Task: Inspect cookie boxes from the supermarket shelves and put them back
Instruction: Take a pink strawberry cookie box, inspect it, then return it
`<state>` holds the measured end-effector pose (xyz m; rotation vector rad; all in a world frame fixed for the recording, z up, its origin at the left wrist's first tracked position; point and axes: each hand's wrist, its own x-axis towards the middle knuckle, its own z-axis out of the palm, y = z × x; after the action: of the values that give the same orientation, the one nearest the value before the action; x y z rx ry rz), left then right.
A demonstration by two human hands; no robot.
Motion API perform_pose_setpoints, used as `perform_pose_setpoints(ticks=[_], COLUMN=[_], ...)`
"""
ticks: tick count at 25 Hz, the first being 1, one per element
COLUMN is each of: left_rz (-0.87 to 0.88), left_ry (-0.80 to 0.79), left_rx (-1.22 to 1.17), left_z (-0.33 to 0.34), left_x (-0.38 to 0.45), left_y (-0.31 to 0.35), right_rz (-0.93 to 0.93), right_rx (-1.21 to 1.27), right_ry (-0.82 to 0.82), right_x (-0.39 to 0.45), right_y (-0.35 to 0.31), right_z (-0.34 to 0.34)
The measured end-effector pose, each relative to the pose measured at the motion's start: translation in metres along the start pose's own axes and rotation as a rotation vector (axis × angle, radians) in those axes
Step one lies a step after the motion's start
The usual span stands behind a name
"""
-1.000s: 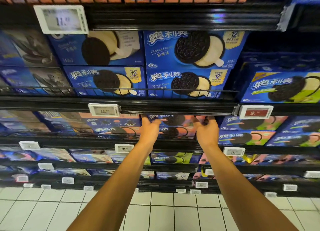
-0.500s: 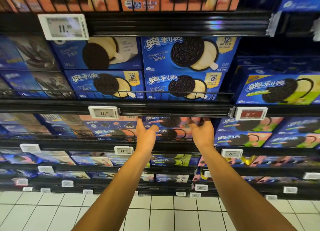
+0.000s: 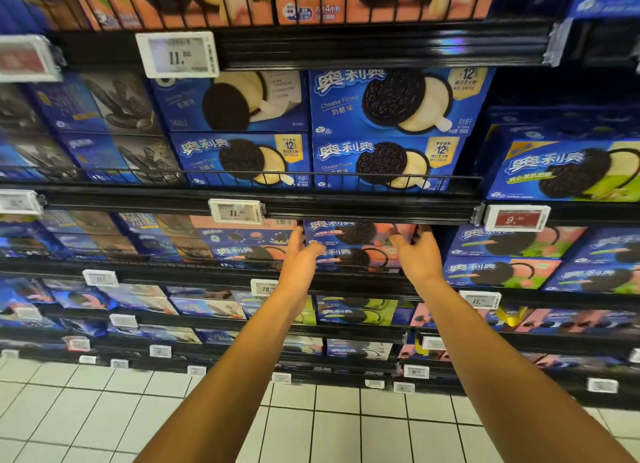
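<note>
Both arms reach to the shelf (image 3: 346,278) under the 11-tag (image 3: 236,210). The left hand (image 3: 300,254) lies along the left end of the upper pink-and-blue box (image 3: 349,233), fingers straight, grip wide, thumb across the front. The right hand (image 3: 417,254) is at the box's right end, fingertips hidden behind the shelf lip above (so I cannot tell its grip). The box sits on another, at the shelf's front edge.
</note>
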<state>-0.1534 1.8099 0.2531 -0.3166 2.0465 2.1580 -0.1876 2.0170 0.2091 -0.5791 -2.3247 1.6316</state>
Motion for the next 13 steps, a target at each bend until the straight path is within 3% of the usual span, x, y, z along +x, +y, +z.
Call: perform_pose_setpoints(ticks=[5,11,13], left_rz=[0.024,-0.013,-0.025], left_ry=[0.028,0.114,0.144], left_rx=[-0.021,-0.007,-0.013], left_z=[-0.014,-0.039,-0.056], left_x=[-0.013,-0.013,-0.011], left_y=[0.007,0.008,0.004], right_rz=[0.009,0.006,0.02], right_rx=[-0.016,0.023,0.064], right_ry=[-0.067,0.12,0.115], right_x=[-0.007,-0.018,-0.036], right_y=[-0.002,-0.006,-0.006], right_z=[-0.008,-0.006,0.009])
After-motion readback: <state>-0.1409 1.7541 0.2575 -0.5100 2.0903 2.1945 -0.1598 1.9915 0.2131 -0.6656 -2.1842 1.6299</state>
